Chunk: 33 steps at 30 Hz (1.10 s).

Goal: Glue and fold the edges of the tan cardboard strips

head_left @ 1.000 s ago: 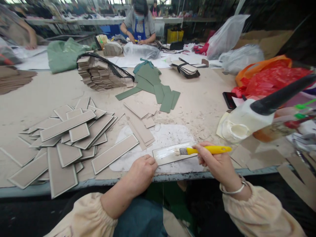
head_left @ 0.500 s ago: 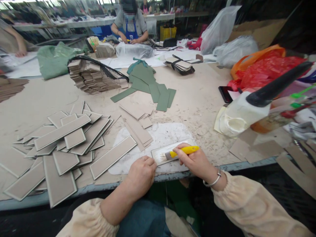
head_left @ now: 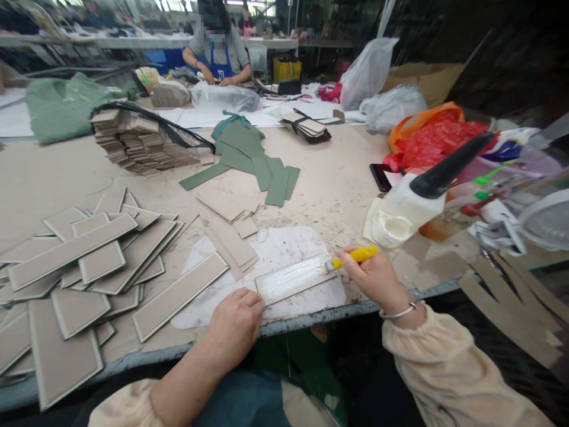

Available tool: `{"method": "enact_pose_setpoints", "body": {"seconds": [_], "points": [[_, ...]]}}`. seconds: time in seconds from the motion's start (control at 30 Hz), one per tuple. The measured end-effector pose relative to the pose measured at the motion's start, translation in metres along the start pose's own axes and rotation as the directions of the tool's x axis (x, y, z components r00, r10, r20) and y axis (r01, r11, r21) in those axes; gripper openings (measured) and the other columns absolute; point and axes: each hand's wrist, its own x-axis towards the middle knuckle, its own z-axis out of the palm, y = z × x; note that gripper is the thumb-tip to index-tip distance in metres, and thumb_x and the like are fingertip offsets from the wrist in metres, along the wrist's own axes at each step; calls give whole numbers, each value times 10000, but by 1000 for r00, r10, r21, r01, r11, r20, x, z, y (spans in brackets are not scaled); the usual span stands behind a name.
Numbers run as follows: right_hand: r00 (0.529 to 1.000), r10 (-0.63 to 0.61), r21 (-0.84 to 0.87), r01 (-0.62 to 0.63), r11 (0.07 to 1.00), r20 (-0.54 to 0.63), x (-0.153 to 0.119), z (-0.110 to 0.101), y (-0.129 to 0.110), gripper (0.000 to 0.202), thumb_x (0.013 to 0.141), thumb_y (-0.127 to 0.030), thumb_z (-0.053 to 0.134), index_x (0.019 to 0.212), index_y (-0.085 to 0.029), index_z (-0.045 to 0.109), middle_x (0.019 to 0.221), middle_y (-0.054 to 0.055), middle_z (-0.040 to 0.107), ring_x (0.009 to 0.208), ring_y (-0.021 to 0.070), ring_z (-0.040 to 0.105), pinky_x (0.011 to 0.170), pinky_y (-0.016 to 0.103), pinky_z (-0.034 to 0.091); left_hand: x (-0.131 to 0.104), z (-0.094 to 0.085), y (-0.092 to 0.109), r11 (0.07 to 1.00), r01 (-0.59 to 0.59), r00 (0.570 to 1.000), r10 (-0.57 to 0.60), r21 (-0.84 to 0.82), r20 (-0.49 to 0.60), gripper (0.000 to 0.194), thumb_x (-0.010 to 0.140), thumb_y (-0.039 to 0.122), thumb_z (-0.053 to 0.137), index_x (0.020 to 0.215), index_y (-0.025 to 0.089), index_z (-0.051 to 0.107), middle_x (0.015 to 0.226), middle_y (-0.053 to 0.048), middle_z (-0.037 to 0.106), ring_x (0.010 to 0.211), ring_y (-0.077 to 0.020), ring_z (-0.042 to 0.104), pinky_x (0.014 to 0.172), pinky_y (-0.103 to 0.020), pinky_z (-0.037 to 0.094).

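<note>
My right hand (head_left: 371, 273) grips a yellow-handled brush (head_left: 358, 256). Its bristles rest on the right part of a rectangular panel (head_left: 296, 283), whose face carries streaks of wet white glue. Fingers curled, my left hand (head_left: 237, 320) holds the panel's left end; the fingertips are partly hidden. Under the panel lies a stained white sheet (head_left: 195, 308) near the table edge. Left of my left hand a beige strip with pale edges (head_left: 180, 296) lies partly on the sheet. Several plain beige pieces (head_left: 229, 243) lie just behind the panel.
A loose pile of pale-edged beige panels (head_left: 93, 255) covers the left. Farther back are a tied beige stack (head_left: 142, 139) and green strips (head_left: 258, 157). A white container with a black spout (head_left: 400, 207) stands right, before red bags (head_left: 444, 139). A co-worker (head_left: 220, 50) sits opposite.
My right hand has drawn the brush rightward along the panel, and the white coat now spreads over most of its face. My left hand stays at the left end. The view has shifted right.
</note>
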Motion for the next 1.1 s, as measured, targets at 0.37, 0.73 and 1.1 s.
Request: {"method": "enact_pose_setpoints", "body": {"seconds": [0.37,0.73,1.1], "points": [[980,183,501,-195,843,73,-12,7,-32,304,871,-474,509,843,-181,585,493,-33,529,435,122,514,428,231,404,0,-3,-1,1000,-5,1000,6,-19,22,186,867,115,487,745,167,618,789,-45,638,775,-182,567,796,-327,477],[932,-10,571,-213,793,362,-21,59,-65,288,899,-450,467,891,-189,587,553,-30,592,455,110,558,463,211,454,0,-1,-1,1000,-6,1000,6,2,9,153,869,147,520,766,168,632,776,-38,648,770,-191,576,731,-315,482],[994,6,210,-29,977,107,-3,17,-23,260,887,-355,471,744,-198,620,492,-38,570,474,126,566,538,249,421,0,-2,0,1000,-17,1000,17,22,-17,198,868,133,491,727,167,626,782,-49,639,760,-184,573,749,-323,482]]}}
